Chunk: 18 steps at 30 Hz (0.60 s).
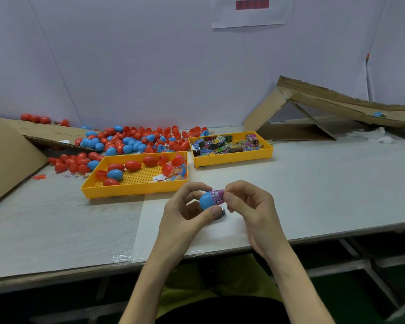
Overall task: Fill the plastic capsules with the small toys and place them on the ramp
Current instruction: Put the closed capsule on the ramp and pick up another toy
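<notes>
The blue capsule half is held above the near edge of the table, with a small toy packet in pink printed wrap poking out of its open end. The left hand pinches the shell, thumb below and fingers behind; the right hand has thumb and fingertips closed on the packet, seemingly pushing it in. The shell looks light, hard and smooth, so it would likely slip or pop out under a tight squeeze; gripping around its widest part near the rim seems safest. The packet looks soft and crinkly and should fold to fit.

Beyond the hands sits a yellow tray holding red and blue capsules, and just right of it a second yellow tray full of packets. More capsules lie in a loose pile behind. The cardboard ramp stands well apart at the far right, one blue piece on it
</notes>
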### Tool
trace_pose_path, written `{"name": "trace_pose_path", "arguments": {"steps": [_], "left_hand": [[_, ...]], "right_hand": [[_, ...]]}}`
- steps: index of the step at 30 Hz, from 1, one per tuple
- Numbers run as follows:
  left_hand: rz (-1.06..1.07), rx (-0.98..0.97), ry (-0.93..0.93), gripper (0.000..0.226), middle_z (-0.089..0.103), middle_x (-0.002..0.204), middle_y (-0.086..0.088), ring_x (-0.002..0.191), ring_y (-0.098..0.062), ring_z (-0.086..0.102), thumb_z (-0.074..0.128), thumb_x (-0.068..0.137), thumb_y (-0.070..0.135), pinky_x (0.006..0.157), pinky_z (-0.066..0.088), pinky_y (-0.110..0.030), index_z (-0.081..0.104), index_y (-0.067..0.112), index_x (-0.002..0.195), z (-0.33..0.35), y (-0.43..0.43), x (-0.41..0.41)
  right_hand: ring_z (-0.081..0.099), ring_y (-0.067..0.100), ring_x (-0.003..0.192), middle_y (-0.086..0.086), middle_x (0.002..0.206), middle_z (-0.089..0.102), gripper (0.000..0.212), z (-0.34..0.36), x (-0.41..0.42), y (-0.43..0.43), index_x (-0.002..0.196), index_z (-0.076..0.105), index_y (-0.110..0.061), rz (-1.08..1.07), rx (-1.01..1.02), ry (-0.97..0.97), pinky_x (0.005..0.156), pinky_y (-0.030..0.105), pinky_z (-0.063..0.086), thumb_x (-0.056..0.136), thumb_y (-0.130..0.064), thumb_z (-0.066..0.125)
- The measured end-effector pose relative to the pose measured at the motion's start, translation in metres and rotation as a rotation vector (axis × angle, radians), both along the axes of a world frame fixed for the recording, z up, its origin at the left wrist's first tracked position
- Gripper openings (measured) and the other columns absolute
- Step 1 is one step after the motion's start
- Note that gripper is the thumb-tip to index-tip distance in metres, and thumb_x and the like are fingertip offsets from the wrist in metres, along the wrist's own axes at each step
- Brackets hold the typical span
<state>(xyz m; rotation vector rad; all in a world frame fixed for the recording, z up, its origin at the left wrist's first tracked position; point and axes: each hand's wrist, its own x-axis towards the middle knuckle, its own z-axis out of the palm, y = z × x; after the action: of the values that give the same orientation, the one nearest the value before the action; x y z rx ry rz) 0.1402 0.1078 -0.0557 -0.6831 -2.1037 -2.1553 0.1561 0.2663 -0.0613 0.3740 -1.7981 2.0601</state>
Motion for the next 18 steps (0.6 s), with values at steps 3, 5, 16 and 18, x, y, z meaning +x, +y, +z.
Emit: {"name": "trace_pose_path", "arguments": {"steps": [3,5,16,18], "left_hand": [[-0.014,0.031,0.0,0.033,0.07,0.092,0.0,0.078,-0.016,0.071,0.077,0.071,0.047,0.068,0.057,-0.024,0.07,0.035,0.101,-0.0003,-0.0009,0.0009],[-0.022,0.045,0.006,0.03,0.07,0.091,-0.002,0.071,-0.016,0.069,0.071,0.078,0.045,0.069,0.056,-0.023,0.07,0.031,0.104,-0.0004,-0.0015,0.0015],[-0.007,0.015,0.012,0.031,0.073,0.093,0.002,0.079,-0.022,0.075,0.078,0.08,0.045,0.07,0.056,-0.021,0.074,0.036,0.109,0.0029,0.0003,0.0053],[0.004,0.03,0.01,0.028,0.074,0.093,0.001,0.079,-0.022,0.075,0.077,0.08,0.037,0.07,0.057,-0.021,0.075,0.035,0.107,0.0029,0.0003,0.0056]], "right_hand": [[0.061,0.004,0.07,-0.006,0.078,0.069,0.011,-0.0005,0.0004,-0.0004,0.081,0.074,-0.028,-0.024,-0.014,-0.003,0.063,0.016,0.05,0.076,-0.036,0.072],[0.06,0.003,0.069,-0.007,0.077,0.069,0.007,-0.0006,0.0001,-0.0003,0.081,0.074,-0.03,-0.032,-0.012,-0.009,0.063,0.016,0.05,0.076,-0.034,0.072],[0.057,0.005,0.067,-0.003,0.076,0.068,0.006,-0.0003,-0.0011,0.0004,0.082,0.074,-0.028,-0.064,-0.015,-0.027,0.063,0.019,0.05,0.083,-0.026,0.068],[0.057,0.006,0.068,-0.003,0.077,0.068,0.004,-0.0001,-0.0009,0.0003,0.082,0.074,-0.031,-0.068,-0.01,-0.029,0.063,0.02,0.051,0.082,-0.03,0.069]]}}
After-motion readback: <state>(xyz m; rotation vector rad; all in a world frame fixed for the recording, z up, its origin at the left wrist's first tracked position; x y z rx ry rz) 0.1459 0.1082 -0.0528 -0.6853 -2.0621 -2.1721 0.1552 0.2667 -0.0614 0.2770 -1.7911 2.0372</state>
